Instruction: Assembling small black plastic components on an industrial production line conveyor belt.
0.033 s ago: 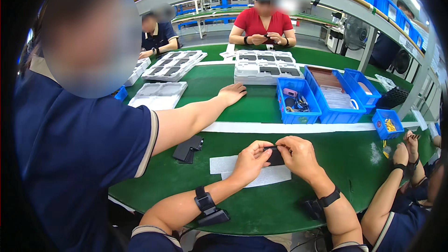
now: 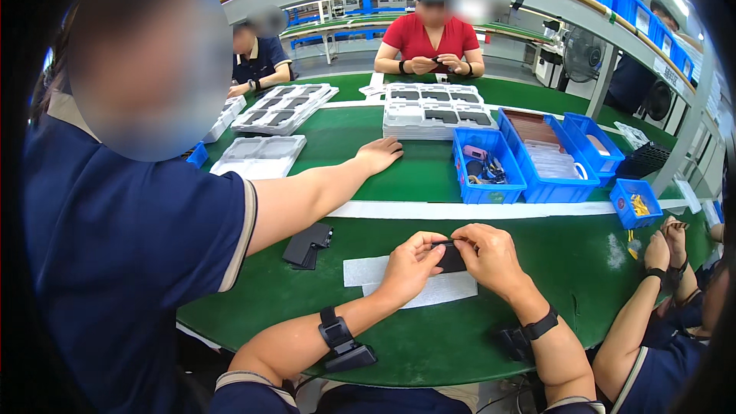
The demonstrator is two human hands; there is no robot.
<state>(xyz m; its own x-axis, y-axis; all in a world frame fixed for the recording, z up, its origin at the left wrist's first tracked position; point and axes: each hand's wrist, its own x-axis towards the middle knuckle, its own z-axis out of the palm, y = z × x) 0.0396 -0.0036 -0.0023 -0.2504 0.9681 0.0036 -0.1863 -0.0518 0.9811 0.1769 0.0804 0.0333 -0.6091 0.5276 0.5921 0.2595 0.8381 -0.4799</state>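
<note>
Between my two hands is a flat black rectangular part (image 2: 453, 258), raised a little above white sheets (image 2: 437, 290) on the green tabletop. My left hand (image 2: 414, 264) pinches its left end between thumb and fingers. At its right upper edge, my right hand (image 2: 488, 255) has thumb and fingertips closed on the part; the fingertips' exact contact is partly hidden. Left of the sheets lies a small pile of similar black parts (image 2: 308, 245), one with a notched corner.
A co-worker's arm (image 2: 307, 192) stretches over the table from the left. Beyond a white strip (image 2: 414, 210) stand stacked white trays (image 2: 437, 127) of black parts and blue bins (image 2: 491, 192). A small blue bin (image 2: 635, 218) holds yellow pieces. Another person's hands (image 2: 665, 249) are at right.
</note>
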